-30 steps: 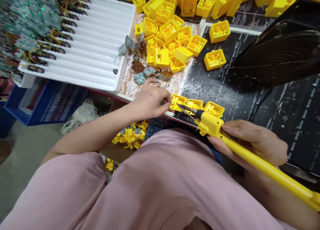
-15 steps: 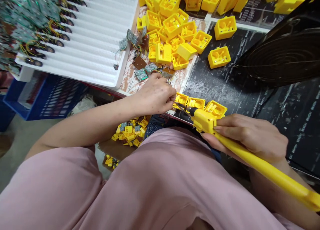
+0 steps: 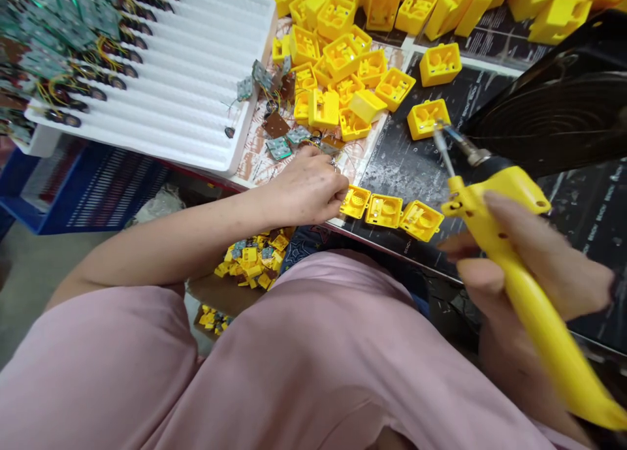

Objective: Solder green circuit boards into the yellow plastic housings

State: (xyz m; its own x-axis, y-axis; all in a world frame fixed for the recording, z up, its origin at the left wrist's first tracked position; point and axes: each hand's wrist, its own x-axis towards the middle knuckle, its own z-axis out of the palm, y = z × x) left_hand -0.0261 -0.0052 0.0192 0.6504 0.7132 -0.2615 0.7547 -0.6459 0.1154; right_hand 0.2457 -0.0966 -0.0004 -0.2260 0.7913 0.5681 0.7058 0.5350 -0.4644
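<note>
**Seated worker holding a yellow soldering iron beside a row of small yellow housings**

A person in pink clothing (image 3: 304, 371) is sitting at a black work mat (image 3: 578, 241), seen from above; a black fan guard (image 3: 548, 117) is lying across the mat's far right side; a white ridged tray (image 3: 186, 91) is sitting at the far left, with green circuit boards (image 3: 49, 38) and wired parts crowding its left end; a blue basket (image 3: 88, 189) is showing beneath the tray; a heap of yellow plastic housings (image 3: 343, 51) is spreading over the middle and back of the table; a few loose circuit boards (image 3: 279, 146) are lying between the tray and the heap.

The right hand (image 3: 533, 273) is gripping a yellow soldering iron (image 3: 514, 260), fingers wrapped closed around its handle; the iron is blurred, and its metal tip (image 3: 443, 149) is pointing up and away, just in front of a single housing on the mat.

The left hand (image 3: 308, 192) is resting at the table's near edge, fingers curled narrowly and pinching the leftmost of three housings in a row (image 3: 386, 209); the three are sitting side by side, touching, on the near edge of the mat, between the two hands; the iron's tip is well apart from them.

A scatter of small yellow parts (image 3: 249, 264) is lying below the table edge, under the left forearm.
</note>
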